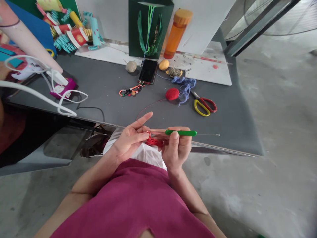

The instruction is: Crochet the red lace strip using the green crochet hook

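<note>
My right hand point(177, 147) is closed round the green handle of a crochet hook point(182, 133). The hook lies nearly level, its thin metal shaft reaching left to my other hand, and a fine metal tip sticks out past the handle on the right. Between thumb and fingers, my left hand point(131, 137) pinches a small red crochet piece point(154, 142), with the index finger stretched out. The piece hangs between both hands, partly hidden by the right fingers. From a red yarn ball point(172, 94) on the table, a thin strand runs toward my left hand.
Scissors point(204, 104) and blue yarn point(184, 86) lie right of the red ball. Behind are a phone point(148, 71) with a beaded strap, beige point(131, 66) and yellow point(163, 64) balls, a green bag point(148, 29) and an orange bottle point(177, 34). White cables point(37, 94) cross the left side.
</note>
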`<state>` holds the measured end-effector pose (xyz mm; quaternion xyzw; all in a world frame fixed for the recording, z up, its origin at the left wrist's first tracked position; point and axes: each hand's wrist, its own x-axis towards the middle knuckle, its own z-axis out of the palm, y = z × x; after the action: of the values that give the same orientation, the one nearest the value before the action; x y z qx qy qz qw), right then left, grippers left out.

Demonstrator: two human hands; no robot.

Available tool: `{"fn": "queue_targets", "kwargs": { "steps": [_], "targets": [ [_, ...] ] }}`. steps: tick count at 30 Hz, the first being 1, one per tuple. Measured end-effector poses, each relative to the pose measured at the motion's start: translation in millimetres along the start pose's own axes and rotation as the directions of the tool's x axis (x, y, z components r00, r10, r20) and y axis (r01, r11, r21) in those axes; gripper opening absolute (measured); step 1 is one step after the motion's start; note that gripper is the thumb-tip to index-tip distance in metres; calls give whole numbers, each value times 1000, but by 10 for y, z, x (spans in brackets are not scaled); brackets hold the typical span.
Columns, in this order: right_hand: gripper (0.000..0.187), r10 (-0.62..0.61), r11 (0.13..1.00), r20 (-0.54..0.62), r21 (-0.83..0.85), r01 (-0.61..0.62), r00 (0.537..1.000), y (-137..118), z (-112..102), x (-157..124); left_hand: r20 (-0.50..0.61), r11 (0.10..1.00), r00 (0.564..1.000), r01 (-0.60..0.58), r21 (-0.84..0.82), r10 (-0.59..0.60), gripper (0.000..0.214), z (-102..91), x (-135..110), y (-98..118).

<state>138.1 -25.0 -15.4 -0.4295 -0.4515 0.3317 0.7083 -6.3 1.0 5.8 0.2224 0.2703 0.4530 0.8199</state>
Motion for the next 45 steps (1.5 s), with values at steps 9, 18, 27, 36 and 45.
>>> {"fn": "queue_targets", "kwargs": {
  "steps": [9, 18, 27, 36, 45],
  "targets": [
    [23, 261, 936, 223, 179, -302, 939, -26, -30, 79, 123, 999, 992, 33, 40, -38, 45, 57, 6, -34],
    [22, 266, 933, 90, 224, -280, 960, 85, 79, 28, -27, 955, 980, -184, 234, 195, 51, 54, -27, -70],
    [24, 318, 893, 208, 262, -366, 925, 31, 6, 160, -82, 900, 946, -270, 342, 314, 65, 37, -18, -32],
    [17, 256, 927, 159, 239, -288, 954, 13, 4, 129, -44, 940, 974, -203, 274, 223, 101, 56, -4, -49],
    [17, -249, 960, 115, -103, 261, 962, 66, -10, 10, -67, 916, 950, -274, 293, 306, 103, 76, -15, -131]
  ]
}}
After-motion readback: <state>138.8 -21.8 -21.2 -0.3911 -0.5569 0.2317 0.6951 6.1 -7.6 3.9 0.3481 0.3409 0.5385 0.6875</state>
